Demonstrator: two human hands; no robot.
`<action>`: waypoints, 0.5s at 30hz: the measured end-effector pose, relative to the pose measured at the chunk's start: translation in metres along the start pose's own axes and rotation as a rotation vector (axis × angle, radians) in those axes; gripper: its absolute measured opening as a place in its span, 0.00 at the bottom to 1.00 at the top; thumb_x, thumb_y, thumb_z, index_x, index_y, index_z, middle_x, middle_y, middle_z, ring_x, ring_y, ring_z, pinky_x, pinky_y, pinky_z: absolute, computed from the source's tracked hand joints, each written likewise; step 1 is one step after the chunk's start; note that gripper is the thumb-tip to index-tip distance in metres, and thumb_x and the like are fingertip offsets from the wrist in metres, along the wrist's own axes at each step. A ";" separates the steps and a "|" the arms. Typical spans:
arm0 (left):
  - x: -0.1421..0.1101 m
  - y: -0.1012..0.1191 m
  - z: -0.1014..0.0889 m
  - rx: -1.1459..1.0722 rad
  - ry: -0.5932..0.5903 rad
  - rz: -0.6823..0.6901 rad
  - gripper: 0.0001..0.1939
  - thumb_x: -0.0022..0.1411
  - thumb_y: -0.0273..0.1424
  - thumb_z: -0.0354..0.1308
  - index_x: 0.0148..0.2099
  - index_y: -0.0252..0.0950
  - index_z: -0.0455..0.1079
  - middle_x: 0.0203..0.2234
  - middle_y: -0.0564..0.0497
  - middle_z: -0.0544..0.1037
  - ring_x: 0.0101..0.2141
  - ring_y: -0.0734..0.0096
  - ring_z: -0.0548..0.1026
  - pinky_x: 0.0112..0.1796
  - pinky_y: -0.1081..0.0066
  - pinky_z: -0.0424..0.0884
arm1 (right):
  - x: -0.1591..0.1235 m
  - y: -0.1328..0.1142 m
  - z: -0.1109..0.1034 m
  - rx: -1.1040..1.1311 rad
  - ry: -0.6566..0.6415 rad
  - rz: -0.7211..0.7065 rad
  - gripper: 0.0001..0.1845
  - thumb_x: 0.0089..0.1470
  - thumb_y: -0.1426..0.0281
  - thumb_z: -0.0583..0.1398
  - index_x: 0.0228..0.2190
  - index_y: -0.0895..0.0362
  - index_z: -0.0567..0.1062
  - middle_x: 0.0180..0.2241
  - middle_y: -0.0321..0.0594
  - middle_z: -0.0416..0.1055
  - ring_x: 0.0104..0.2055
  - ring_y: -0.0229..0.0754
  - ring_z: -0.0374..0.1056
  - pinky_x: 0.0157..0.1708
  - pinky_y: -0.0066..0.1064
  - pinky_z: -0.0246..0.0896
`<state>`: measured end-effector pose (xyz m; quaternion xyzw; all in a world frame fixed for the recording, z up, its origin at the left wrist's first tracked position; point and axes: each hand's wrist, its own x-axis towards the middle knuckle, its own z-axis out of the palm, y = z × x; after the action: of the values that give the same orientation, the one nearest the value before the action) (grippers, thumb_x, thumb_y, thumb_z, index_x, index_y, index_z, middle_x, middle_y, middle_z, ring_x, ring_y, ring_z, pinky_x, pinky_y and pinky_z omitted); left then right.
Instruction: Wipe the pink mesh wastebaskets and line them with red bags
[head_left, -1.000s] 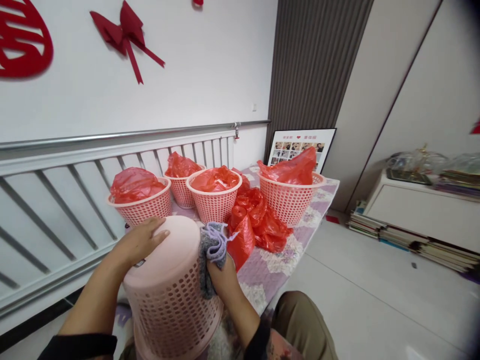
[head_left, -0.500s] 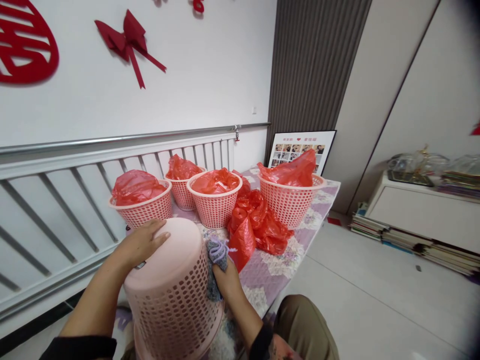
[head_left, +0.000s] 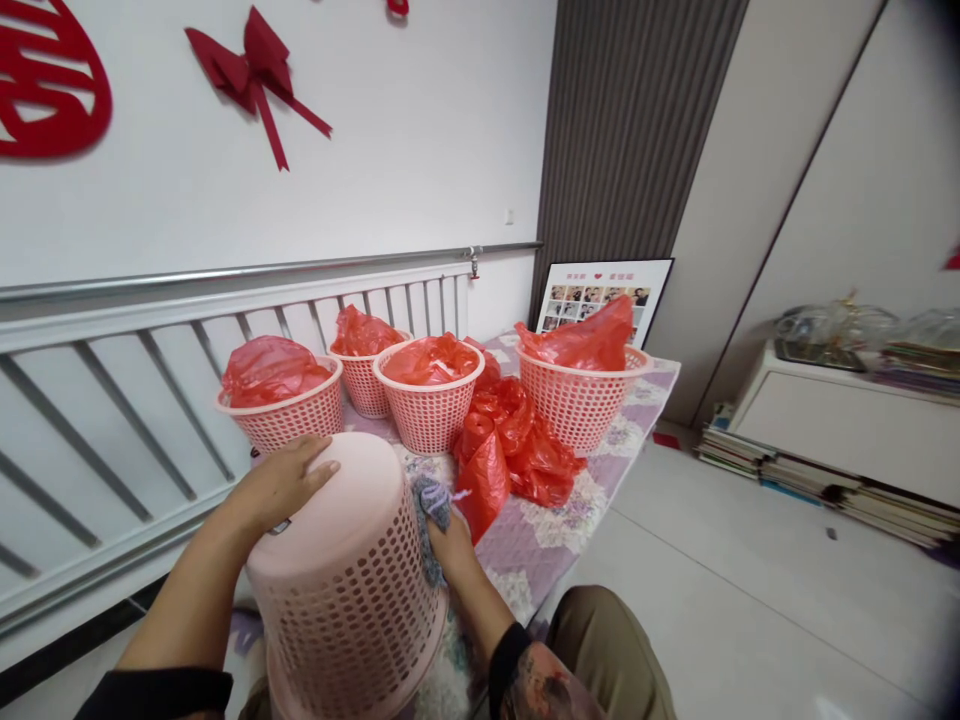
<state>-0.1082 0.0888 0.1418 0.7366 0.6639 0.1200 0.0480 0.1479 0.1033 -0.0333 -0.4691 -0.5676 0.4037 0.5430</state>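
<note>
A pale pink plastic basket (head_left: pixel 345 580) with a perforated side stands upside down and tilted in front of me. On its solid base lies my left hand (head_left: pixel 289 487), fingers stretched out. My right hand (head_left: pixel 450 550) is closed round a grey and purple knitted cloth (head_left: pixel 429 520), which is pressed against the basket's right side. Just beyond that hand, a roll of red plastic bags (head_left: pixel 484 465) lies on the table among crumpled red plastic (head_left: pixel 547 465). The basket's mouth faces down, so its inside shows only through the holes.
Several pink baskets lined with red bags, among them a front-middle basket (head_left: pixel 427 410) and a right-hand basket (head_left: pixel 577 405), stand on the table's floral cover (head_left: pixel 540 560). A white radiator (head_left: pixel 150 400) runs along the left wall. A photo board (head_left: pixel 652 285) leans behind.
My right hand and the cloth have shifted slightly upward along the basket's side. My left hand stays on the base, and the view has tilted a little.
</note>
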 end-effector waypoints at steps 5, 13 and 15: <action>0.000 0.001 0.000 -0.003 -0.006 0.002 0.43 0.64 0.54 0.41 0.68 0.26 0.60 0.68 0.35 0.63 0.68 0.48 0.60 0.69 0.51 0.50 | -0.026 0.034 -0.002 -0.020 0.103 0.087 0.18 0.47 0.66 0.59 0.37 0.59 0.83 0.40 0.49 0.83 0.46 0.56 0.78 0.53 0.53 0.69; 0.000 -0.001 0.001 -0.007 0.003 0.012 0.44 0.64 0.55 0.41 0.68 0.25 0.60 0.68 0.34 0.63 0.68 0.47 0.60 0.69 0.50 0.50 | -0.054 -0.038 0.013 0.116 0.114 -0.103 0.29 0.50 0.71 0.58 0.55 0.56 0.76 0.57 0.49 0.75 0.61 0.53 0.69 0.64 0.48 0.60; 0.000 -0.001 0.001 -0.008 0.008 0.019 0.42 0.65 0.55 0.41 0.68 0.27 0.61 0.68 0.35 0.63 0.68 0.48 0.60 0.69 0.51 0.50 | -0.060 -0.067 0.014 0.109 0.059 -0.194 0.29 0.52 0.70 0.60 0.57 0.53 0.74 0.58 0.47 0.73 0.63 0.52 0.66 0.66 0.47 0.57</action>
<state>-0.1089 0.0886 0.1405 0.7423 0.6564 0.1259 0.0473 0.1256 0.0299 0.0161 -0.3935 -0.5713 0.3657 0.6206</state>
